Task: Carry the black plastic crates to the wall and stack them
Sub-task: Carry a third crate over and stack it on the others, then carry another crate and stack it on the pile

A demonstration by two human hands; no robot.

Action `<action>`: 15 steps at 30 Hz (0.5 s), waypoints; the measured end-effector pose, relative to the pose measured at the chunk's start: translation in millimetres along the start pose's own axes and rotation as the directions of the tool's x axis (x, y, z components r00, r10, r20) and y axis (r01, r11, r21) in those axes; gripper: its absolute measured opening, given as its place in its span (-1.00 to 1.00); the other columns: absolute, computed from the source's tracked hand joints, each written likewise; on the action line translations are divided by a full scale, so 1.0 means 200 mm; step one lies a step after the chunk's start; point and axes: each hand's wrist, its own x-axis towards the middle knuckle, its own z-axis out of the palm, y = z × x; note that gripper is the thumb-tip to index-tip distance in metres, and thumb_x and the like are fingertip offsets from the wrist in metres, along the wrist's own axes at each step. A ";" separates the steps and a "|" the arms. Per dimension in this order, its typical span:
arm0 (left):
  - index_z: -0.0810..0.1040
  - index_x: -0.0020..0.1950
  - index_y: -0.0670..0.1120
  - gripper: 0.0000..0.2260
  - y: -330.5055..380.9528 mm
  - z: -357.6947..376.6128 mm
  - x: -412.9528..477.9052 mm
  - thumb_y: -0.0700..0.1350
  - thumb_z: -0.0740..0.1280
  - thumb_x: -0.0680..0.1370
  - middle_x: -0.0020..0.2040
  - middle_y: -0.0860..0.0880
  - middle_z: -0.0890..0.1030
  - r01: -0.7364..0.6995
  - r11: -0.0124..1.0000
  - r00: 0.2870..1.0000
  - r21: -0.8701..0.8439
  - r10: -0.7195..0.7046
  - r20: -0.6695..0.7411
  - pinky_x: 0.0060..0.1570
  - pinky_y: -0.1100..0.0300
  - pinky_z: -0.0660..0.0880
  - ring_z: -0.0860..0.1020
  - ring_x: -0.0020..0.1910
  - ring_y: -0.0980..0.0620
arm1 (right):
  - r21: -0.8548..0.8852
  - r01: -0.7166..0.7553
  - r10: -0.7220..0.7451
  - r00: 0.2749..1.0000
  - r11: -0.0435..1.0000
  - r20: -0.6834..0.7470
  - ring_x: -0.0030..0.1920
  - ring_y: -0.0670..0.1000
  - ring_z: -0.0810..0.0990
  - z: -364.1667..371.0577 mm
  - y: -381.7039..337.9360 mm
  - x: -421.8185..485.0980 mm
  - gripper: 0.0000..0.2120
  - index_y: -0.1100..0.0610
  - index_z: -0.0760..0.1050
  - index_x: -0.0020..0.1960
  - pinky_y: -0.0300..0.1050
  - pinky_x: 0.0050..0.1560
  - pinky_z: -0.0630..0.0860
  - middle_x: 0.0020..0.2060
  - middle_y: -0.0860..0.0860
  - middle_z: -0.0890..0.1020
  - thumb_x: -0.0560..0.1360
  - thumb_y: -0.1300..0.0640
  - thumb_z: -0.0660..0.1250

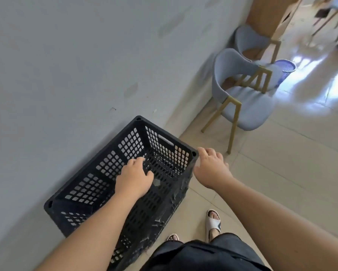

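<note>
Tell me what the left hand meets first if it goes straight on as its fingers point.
Probably the black crate: the left hand points into its open top, toward the far end wall with the handle slot. Depth is unclear; it could be the bottom.

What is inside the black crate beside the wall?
Inside the black crate only its perforated base and walls show, no contents. The left hand and forearm over the opening hide part of the base.

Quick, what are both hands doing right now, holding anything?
Left hand: open, fingers relaxed over the inside of the black crate, holding nothing.
Right hand: open, fingers spread beside the crate's corner, holding nothing.
</note>
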 end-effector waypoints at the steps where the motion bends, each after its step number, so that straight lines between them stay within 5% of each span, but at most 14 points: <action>1: 0.27 0.56 0.05 -0.49 0.05 0.00 0.00 0.12 0.18 0.62 0.51 -0.02 0.35 -0.034 0.999 0.999 0.009 0.034 0.008 0.24 -0.11 0.48 0.40 0.40 -0.08 | 0.021 -0.025 0.025 1.000 0.999 -0.013 0.50 0.20 0.16 -0.01 0.05 -0.04 -0.44 -0.05 0.12 0.55 0.28 0.40 0.29 0.52 0.06 0.21 0.58 0.05 0.14; 9: 0.31 0.52 0.05 -0.51 0.69 0.08 -0.06 0.13 0.20 0.60 0.47 -0.04 0.36 -0.320 0.938 0.947 0.135 0.310 0.088 0.24 -0.08 0.46 0.39 0.38 -0.12 | 0.160 -0.221 0.242 0.961 0.962 -0.134 0.48 0.19 0.18 -0.14 0.58 -0.28 -0.42 -0.03 0.11 0.55 0.27 0.35 0.37 0.54 0.03 0.15 0.56 0.00 0.16; 15: 0.28 0.54 0.05 -0.48 1.35 0.30 -0.25 0.16 0.19 0.60 0.50 -0.04 0.34 -0.506 0.833 0.861 0.223 0.475 0.181 0.27 -0.07 0.41 0.37 0.41 -0.11 | 0.298 -0.349 0.432 0.856 0.888 -0.285 0.49 0.17 0.21 -0.33 1.19 -0.53 -0.40 -0.01 0.16 0.56 0.20 0.34 0.38 0.56 0.04 0.17 0.57 -0.01 0.23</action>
